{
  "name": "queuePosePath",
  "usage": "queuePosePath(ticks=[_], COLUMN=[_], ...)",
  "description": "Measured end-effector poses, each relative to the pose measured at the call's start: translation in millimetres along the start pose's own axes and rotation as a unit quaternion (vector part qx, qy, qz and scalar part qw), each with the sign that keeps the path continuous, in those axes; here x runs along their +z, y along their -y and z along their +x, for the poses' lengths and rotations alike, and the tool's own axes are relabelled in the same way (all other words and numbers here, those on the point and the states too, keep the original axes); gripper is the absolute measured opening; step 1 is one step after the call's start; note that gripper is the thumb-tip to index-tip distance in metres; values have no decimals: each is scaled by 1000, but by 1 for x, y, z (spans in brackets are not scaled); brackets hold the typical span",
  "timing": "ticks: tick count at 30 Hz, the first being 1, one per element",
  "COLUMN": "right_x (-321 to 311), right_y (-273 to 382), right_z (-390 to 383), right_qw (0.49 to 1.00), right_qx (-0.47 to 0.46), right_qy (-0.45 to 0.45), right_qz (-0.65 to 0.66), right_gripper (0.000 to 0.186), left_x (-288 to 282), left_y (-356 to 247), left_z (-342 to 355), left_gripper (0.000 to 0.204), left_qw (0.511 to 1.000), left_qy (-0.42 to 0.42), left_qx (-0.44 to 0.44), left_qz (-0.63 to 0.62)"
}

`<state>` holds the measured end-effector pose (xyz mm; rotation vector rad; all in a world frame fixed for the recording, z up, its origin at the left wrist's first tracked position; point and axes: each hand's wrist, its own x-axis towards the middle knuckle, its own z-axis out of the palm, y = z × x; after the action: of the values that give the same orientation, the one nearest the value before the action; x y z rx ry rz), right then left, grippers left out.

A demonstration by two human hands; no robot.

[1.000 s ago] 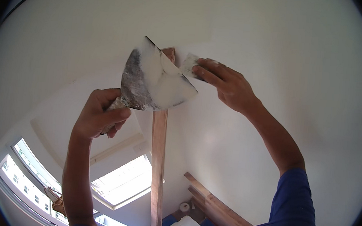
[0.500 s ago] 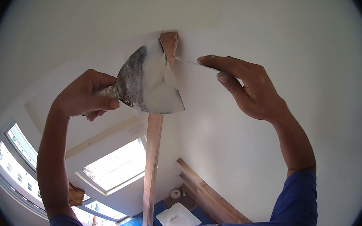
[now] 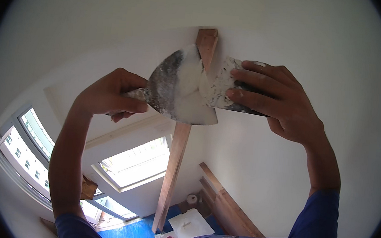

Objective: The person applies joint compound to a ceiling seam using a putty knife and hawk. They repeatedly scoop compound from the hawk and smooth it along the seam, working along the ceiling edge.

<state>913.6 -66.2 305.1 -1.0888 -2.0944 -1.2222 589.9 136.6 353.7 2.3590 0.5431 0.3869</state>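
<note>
My left hand (image 3: 111, 95) is closed round the short handle of a wide, fan-shaped putty knife (image 3: 163, 82). White filler (image 3: 189, 80) covers the right part of its dark, stained blade. My right hand (image 3: 287, 105) holds a flat scraper (image 3: 223, 85), fingers laid across its blade and thumb mostly hidden beneath. Filler smears the scraper's face too. Its left edge meets the filler at the right edge of the putty knife. The scraper's handle, if it has one, is hidden. Both tools are held up before a wooden beam (image 3: 175, 163).
A pale wall (image 3: 258, 170) fills the right side. Below lie wooden planks (image 3: 228, 204), a white board (image 3: 190, 225) and blue floor sheeting (image 3: 130, 237). A skylight (image 3: 137, 162) and a window (image 3: 24, 159) are at the lower left.
My right hand has turned the scraper from edge-on to face-on and brought it left against the putty knife's filler. The whole view has shifted, with the beam now farther right and tilted.
</note>
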Motion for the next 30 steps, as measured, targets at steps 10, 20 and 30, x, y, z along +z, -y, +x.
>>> queuePosePath(ticks=[10, 20, 30], right_x=[-4, -16, -1], right_y=[10, -19, -239], right_z=[18, -14, 8], right_qw=[995, 995, 485], right_qx=[-82, -65, 209], right_qy=[47, 76, -424], right_qz=[-18, -13, 736], right_gripper=[49, 32, 29], left_x=[1, -5, -29], left_y=[1, -26, -65], left_z=[-17, -13, 53], left_gripper=[45, 19, 20], left_qw=[999, 995, 860], left_qy=[33, -78, -419], left_qx=[-23, 52, 239], left_qz=[5, 39, 166])
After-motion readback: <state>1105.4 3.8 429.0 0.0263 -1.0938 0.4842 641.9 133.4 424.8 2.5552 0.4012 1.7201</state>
